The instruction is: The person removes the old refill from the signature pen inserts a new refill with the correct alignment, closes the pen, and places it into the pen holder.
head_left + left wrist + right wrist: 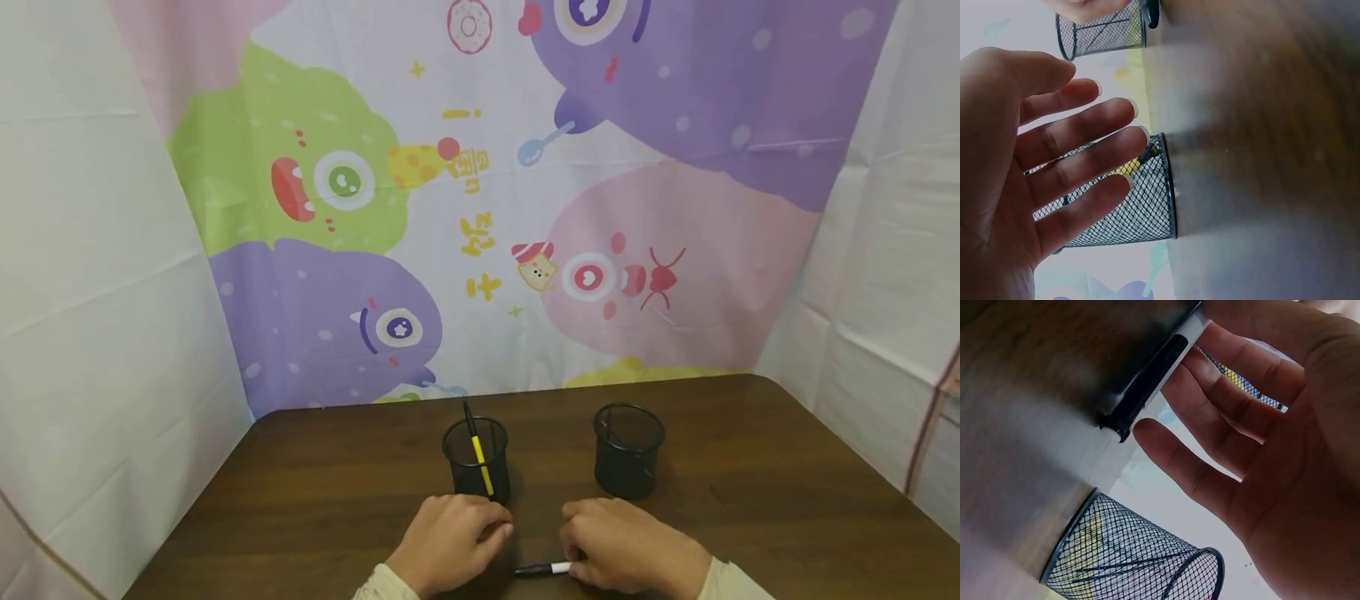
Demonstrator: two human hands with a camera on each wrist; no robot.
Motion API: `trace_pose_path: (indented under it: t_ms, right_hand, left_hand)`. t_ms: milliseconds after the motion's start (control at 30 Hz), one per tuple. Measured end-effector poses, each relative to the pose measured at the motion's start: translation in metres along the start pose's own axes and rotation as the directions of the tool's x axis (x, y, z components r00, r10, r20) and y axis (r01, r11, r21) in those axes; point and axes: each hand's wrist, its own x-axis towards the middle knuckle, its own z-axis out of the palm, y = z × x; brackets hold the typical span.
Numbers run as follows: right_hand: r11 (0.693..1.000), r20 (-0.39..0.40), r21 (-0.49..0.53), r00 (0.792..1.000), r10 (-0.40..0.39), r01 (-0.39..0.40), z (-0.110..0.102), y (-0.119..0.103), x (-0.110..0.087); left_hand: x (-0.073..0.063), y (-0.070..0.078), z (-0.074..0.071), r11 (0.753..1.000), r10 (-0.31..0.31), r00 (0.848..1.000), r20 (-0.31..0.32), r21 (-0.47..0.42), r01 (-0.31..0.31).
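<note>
A marker with a white body and black parts [542,570] lies near the table's front edge. My right hand [633,546] pinches its white end between thumb and fingertips; the marker [1147,384] is close along the tabletop in the right wrist view. My left hand [453,542] holds nothing, its fingers loosely bent, just in front of the left black mesh pen cup [459,477]. A yellow and black pen [478,454] leans upright in that cup. Behind my right hand stands another black mesh pen cup [626,471], with a thin dark line inside that I cannot identify.
The brown wooden table [337,483] carries both cups, set apart side by side. A cloth printed with cartoon figures [480,350] hangs at its back edge. White cloth walls [97,333] close in the left and right sides.
</note>
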Motion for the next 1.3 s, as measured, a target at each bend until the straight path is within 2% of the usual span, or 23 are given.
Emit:
trace_pose_path:
  t_ms: [200,467,867,1167,1300]
  right_hand:
    - [1.000,-0.005,0.006,1.000,-0.006,0.006,-0.0001,0.0003,-0.0001]
    - [0.999,0.013,0.039,1.000,-0.005,0.005,-0.0004,0.0028,-0.0029]
    - [0.999,-0.008,0.036,1.000,-0.001,0.001,0.0006,0.0008,-0.0018]
    - [0.999,-0.027,0.016,0.999,0.028,-0.027,-0.0002,0.0059,0.0009]
    - [1.000,-0.059,-0.003,0.998,0.031,-0.031,-0.0005,0.0077,0.0002]
  left_hand:
    - [-0.0006,0.0003,-0.0010,1.000,0.007,1.000,-0.012,0.007,-0.006]
    - [0.0016,0.0016,0.0011,1.000,0.001,1.000,0.026,-0.030,-0.001]
    - [-0.0001,-0.0011,-0.0010,0.998,0.003,0.999,0.052,-0.067,0.001]
    - [-0.0001,-0.0012,-0.0017,1.000,-0.001,1.000,0.020,-0.028,0.001]
    - [-0.0015,-0.0021,-0.0012,1.000,0.000,1.000,0.002,-0.006,0.000]
